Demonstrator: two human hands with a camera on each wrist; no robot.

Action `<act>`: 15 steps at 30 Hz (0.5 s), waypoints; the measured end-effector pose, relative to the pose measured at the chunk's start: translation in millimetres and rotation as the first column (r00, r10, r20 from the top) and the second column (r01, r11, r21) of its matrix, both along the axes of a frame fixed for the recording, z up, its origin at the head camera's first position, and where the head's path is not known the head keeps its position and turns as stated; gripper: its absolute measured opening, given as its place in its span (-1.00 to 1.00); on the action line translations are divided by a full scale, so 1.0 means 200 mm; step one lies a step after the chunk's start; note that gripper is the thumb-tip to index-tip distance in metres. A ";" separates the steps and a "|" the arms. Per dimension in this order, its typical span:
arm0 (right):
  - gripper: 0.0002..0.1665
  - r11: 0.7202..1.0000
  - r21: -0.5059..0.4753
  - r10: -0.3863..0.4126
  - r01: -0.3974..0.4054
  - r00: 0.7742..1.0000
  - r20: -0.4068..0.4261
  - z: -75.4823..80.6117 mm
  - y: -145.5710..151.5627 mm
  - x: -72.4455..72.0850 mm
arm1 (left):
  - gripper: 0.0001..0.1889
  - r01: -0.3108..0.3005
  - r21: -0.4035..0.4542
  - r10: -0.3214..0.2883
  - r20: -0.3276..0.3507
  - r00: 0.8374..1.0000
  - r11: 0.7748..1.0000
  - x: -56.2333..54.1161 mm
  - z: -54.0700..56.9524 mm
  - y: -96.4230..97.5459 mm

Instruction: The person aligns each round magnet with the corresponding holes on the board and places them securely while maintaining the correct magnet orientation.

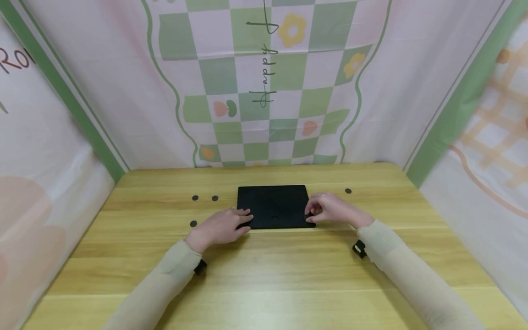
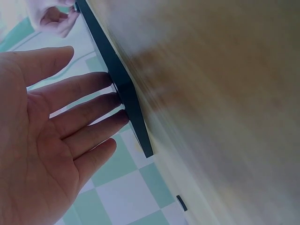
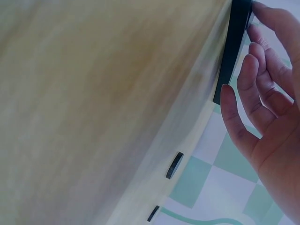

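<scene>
A flat black rectangular board [image 1: 272, 201] lies on the wooden table, with a faint curved mark near its front edge. My left hand [image 1: 222, 225] rests its straight fingers on the board's left front corner; the left wrist view shows the fingertips touching the top face. Over the right front corner, my right hand [image 1: 332, 208] pinches what looks like a small black disc between thumb and index finger, mostly hidden by the fingertips. Its other fingers are loosely bent. Loose black discs lie left of the board, one of them a disc [image 1: 193, 223] beside my left wrist.
Two more discs lie near the board's left side, one a disc [image 1: 215, 198]. Another disc [image 1: 348, 190] lies to the right. The wooden table [image 1: 264, 275] backs onto a checked curtain [image 1: 255, 82], with cloth on both sides. Each wrist carries a small black camera [image 1: 360, 249].
</scene>
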State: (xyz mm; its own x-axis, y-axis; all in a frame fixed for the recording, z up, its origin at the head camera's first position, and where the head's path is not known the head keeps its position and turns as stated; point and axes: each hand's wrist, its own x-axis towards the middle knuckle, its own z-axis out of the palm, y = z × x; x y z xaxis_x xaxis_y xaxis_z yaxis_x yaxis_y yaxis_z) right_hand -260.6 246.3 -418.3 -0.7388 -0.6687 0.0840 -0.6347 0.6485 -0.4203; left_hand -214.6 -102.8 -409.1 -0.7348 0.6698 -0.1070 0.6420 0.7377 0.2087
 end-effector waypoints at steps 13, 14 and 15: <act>-0.86 1.000 -0.018 -0.002 0.002 1.000 0.023 -0.01 0.01 0.00 | -0.52 0.005 -0.001 -0.005 -0.017 1.000 1.000 0.00 -0.01 0.00; -0.86 1.000 -0.021 -0.001 0.001 1.000 0.024 -0.01 0.01 0.00 | -0.52 0.005 -0.002 -0.005 -0.017 1.000 1.000 0.00 -0.01 0.00; -0.86 1.000 -0.022 0.000 0.001 1.000 0.026 -0.01 0.01 0.00 | -0.52 0.004 0.000 -0.004 -0.017 1.000 1.000 0.00 -0.01 0.00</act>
